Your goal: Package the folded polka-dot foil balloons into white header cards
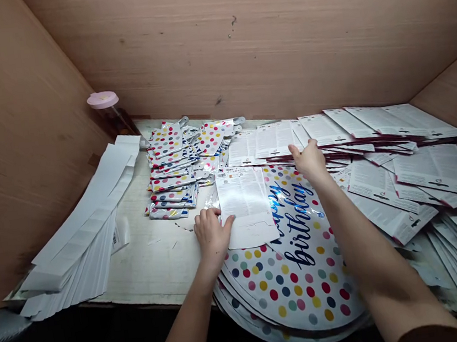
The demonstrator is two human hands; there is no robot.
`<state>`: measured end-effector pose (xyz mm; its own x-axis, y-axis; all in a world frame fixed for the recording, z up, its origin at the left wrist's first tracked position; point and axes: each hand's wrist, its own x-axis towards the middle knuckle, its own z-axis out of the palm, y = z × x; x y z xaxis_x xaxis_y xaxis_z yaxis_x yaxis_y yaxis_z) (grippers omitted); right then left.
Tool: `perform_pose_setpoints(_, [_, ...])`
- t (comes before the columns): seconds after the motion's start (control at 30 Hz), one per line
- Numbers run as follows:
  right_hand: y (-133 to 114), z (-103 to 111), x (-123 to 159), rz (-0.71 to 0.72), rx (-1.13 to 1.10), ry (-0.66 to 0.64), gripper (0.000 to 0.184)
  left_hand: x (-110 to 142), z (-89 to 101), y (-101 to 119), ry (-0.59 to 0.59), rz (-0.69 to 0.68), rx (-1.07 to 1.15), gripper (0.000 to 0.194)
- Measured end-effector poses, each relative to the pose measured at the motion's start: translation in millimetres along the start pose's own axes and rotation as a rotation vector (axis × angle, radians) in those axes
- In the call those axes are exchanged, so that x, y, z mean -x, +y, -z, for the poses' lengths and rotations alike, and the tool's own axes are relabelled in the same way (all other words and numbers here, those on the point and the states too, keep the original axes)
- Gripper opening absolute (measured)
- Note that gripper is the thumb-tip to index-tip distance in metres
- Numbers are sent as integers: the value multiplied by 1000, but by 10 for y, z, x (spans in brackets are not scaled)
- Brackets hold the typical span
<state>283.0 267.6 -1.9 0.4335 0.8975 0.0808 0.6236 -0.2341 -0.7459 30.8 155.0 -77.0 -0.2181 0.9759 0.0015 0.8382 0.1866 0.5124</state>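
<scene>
A white printed card envelope (243, 199) with a flap at its lower end lies over a pile of round foil balloons (295, 279), dotted and lettered "happy birthday". At its left edge is my left hand (212, 234), fingers curled beside the edge and thumb over the card. My right hand (310, 160) reaches to the row of overlapping card envelopes (277, 138) behind the balloons, its thumb and forefinger apart. Its other fingers are partly hidden. Left of these lie stacks of folded dotted foil balloons (169, 161).
Long white paper strips (80, 222) fan out along the table's left side. A clear container with a pink lid (103, 100) stands in the back left corner. More card envelopes (440, 167) overlap on the right. Wooden panels (212, 40) enclose the table (141, 270) at back and sides.
</scene>
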Motion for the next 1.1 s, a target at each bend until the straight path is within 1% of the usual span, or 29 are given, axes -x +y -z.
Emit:
perform_pose_setpoints(0.07, [54,28,373,13,-35,-38,50,-33,40,-51,-13,2,52,18])
perform_pose_setpoints(0.13, [142,43,885,-12,-144,-191,45,-58,76,-83,-22,16,116,13])
perform_pose_setpoints(0.17, [191,35,1152,-55,-229,-322,47,-65,88,-91,-26,24,151,10])
perform_pose_setpoints(0.2, [236,16,1406,-174,-411,-519,48,-68,97,-93,-30,34,184,9])
perform_pose_setpoints(0.23, [274,-13,1634,-293,-563,-670,48,-66,104,-91,-28,42,215,8])
perform_pose_setpoints(0.27, [301,-49,1829,-404,-697,-767,49,-57,111,-86,-17,48,242,8])
perform_pose_setpoints(0.3, [315,-90,1987,-499,-811,-819,51,-41,119,-79,4,50,268,9])
perform_pose_setpoints(0.33, [317,-129,2109,-562,-890,-815,53,-17,129,-72,32,51,298,10])
perform_pose_setpoints(0.37, [307,-163,2199,-604,-953,-785,55,16,145,-65,62,52,334,10])
perform_pose_setpoints(0.43, [261,-211,2307,-648,-1072,-721,58,110,190,-57,103,53,429,11])
perform_pose_setpoints(0.5, [202,-231,2355,-678,-1203,-659,57,236,247,-59,100,40,539,17])
perform_pose_setpoints(0.53, [176,-236,2367,-698,-1272,-631,55,306,275,-66,74,32,627,22])
perform_pose_setpoints(0.63, [120,-249,2386,-753,-1425,-562,50,517,341,-121,-80,23,953,37])
perform_pose_setpoints(0.67, [107,-257,2391,-760,-1438,-547,48,583,353,-150,-121,33,1041,38])
perform_pose_setpoints(0.7, [94,-267,2394,-754,-1432,-535,45,647,359,-183,-138,49,1095,36])
perform_pose_setpoints(0.77, [60,-286,2398,-716,-1392,-526,40,763,356,-253,-116,86,1110,28])
perform_pose_setpoints(0.83, [7,-300,2397,-657,-1362,-533,35,865,337,-316,-86,113,1082,24])
perform_pose_setpoints(0.9, [-59,-311,2389,-591,-1355,-550,35,946,317,-368,-93,106,1042,22])
perform_pose_setpoints(1.0, [-144,-332,2382,-542,-1333,-603,47,1012,338,-455,-155,45,967,17])
perform_pose_setpoints(1.07, [-176,-353,2395,-550,-1305,-644,53,1008,405,-540,-254,-12,912,17])
perform_pose_setpoints(1.1, [-186,-365,2410,-564,-1300,-655,53,990,451,-593,-321,-35,924,19])
